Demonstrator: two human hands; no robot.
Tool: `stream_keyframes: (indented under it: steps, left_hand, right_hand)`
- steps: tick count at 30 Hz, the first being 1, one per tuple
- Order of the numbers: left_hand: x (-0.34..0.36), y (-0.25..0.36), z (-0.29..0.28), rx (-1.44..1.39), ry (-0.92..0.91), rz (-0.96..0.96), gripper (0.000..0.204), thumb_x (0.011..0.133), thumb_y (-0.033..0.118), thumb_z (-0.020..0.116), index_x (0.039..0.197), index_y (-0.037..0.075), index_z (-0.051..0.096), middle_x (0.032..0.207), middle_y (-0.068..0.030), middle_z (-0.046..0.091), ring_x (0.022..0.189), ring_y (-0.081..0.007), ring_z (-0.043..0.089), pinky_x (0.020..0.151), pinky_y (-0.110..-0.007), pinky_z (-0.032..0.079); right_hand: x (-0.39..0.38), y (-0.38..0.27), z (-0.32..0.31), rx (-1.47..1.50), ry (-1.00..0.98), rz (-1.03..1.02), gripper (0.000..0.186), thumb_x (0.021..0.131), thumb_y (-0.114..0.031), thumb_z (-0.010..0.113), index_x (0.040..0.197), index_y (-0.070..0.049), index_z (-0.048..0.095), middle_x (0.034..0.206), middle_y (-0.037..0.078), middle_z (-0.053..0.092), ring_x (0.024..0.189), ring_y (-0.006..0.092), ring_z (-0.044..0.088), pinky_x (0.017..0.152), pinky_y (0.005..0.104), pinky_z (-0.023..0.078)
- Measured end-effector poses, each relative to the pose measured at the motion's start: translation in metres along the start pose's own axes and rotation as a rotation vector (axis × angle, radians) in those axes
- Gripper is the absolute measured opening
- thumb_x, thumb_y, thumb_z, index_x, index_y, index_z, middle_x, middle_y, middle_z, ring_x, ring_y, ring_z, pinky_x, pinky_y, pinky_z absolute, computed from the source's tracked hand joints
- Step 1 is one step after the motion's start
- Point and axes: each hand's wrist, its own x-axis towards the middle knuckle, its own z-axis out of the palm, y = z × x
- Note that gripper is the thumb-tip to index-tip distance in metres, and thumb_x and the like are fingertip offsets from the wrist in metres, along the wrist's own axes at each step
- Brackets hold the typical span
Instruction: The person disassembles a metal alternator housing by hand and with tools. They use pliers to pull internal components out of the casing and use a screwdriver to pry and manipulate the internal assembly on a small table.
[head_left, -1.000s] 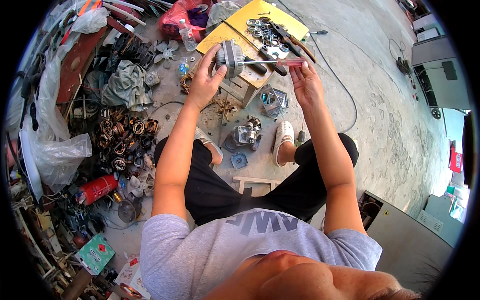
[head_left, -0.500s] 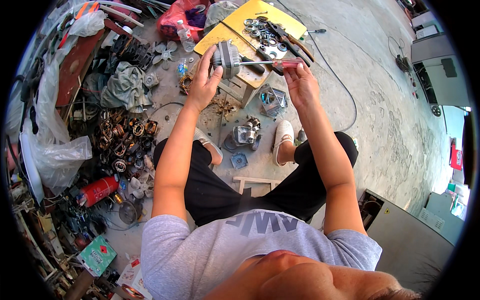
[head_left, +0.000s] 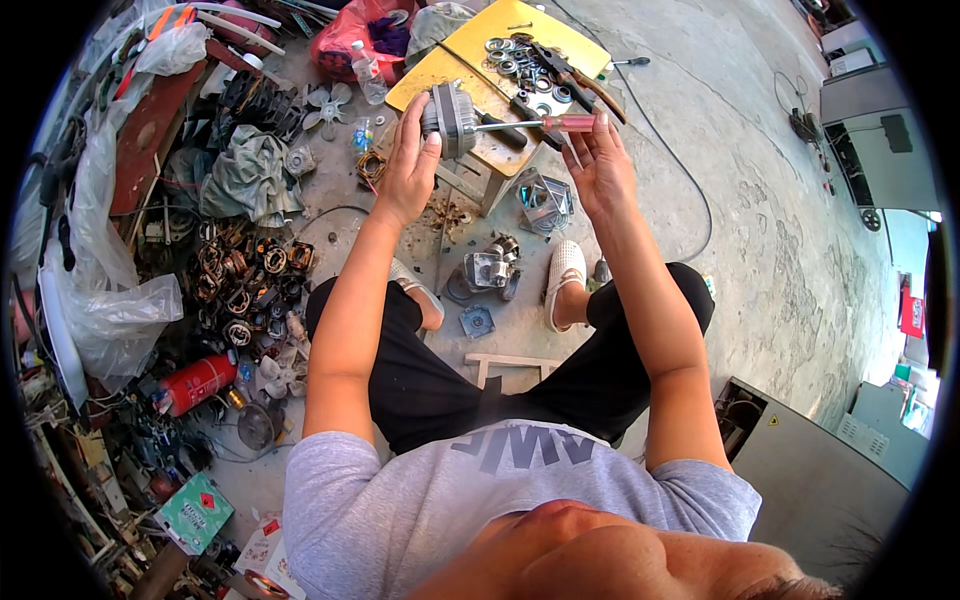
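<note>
My left hand [head_left: 408,172] grips a small grey electric motor [head_left: 452,120] with a ribbed metal housing, held up at the near edge of a yellow-topped low table. A screwdriver [head_left: 568,123] with a translucent red handle points left, its shaft reaching the motor's right side. Where its tip meets the motor is too small to make out. The fingers of my right hand [head_left: 604,172] pinch the end of that handle, palm turned partly upward. Behind the tool, metal rings [head_left: 510,62], pliers [head_left: 565,75] and a black-handled tool [head_left: 510,135] lie on the tabletop [head_left: 440,75].
Clear-and-metal motor parts [head_left: 545,200] and another motor part [head_left: 488,268] rest on the floor between my feet. To the left are heaped copper coils [head_left: 270,258], a fan blade [head_left: 327,108] and a red cylinder [head_left: 198,383]. A cable [head_left: 690,175] crosses the concrete at right.
My right hand's fingers have shifted around the end of the screwdriver handle. The motor and my left hand stay nearly in place.
</note>
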Motion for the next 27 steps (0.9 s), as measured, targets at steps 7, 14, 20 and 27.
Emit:
stream_keyframes:
  steps: [7, 14, 20, 27]
  left_hand:
    - [0.002, 0.003, 0.004, 0.015, 0.004, 0.011, 0.053, 0.102, 0.026, 0.038, 0.148, 0.001, 0.028, 0.15, -0.0208, 0.033, 0.141, -0.0343, 0.031, 0.116, -0.039, 0.023]
    - [0.001, 0.001, 0.006, 0.028, 0.027, 0.025, 0.052, 0.102, 0.025, 0.036, 0.147, 0.0, 0.028, 0.149, -0.0219, 0.034, 0.139, -0.0358, 0.032, 0.115, -0.04, 0.024]
    - [0.001, 0.0, 0.005, 0.035, 0.028, 0.025, 0.052, 0.102, 0.025, 0.036, 0.147, 0.0, 0.028, 0.148, -0.0228, 0.035, 0.138, -0.0361, 0.033, 0.115, -0.04, 0.024]
    - [0.003, 0.008, 0.003, 0.015, 0.029, 0.036, 0.053, 0.101, 0.025, 0.036, 0.147, -0.001, 0.029, 0.148, -0.0227, 0.035, 0.139, -0.0355, 0.033, 0.115, -0.04, 0.024]
  right_hand:
    - [0.019, 0.011, -0.02, -0.005, -0.107, -0.118, 0.032, 0.099, -0.028, 0.059, 0.128, -0.017, 0.056, 0.112, 0.001, 0.063, 0.108, 0.0148, 0.058, 0.098, 0.0379, 0.044]
    - [0.001, 0.001, -0.004, -0.001, -0.034, -0.029, 0.032, 0.102, -0.018, 0.051, 0.133, -0.013, 0.051, 0.114, 0.005, 0.062, 0.108, 0.0178, 0.059, 0.101, 0.0395, 0.044]
    - [0.022, 0.011, -0.018, 0.047, -0.114, -0.094, 0.027, 0.099, -0.025, 0.058, 0.125, -0.018, 0.056, 0.106, -0.002, 0.064, 0.101, 0.0116, 0.06, 0.094, 0.0365, 0.045]
    - [0.01, 0.001, -0.01, -0.043, -0.054, -0.008, 0.025, 0.101, -0.021, 0.055, 0.126, -0.019, 0.053, 0.106, -0.003, 0.064, 0.099, 0.0105, 0.058, 0.091, 0.0364, 0.04]
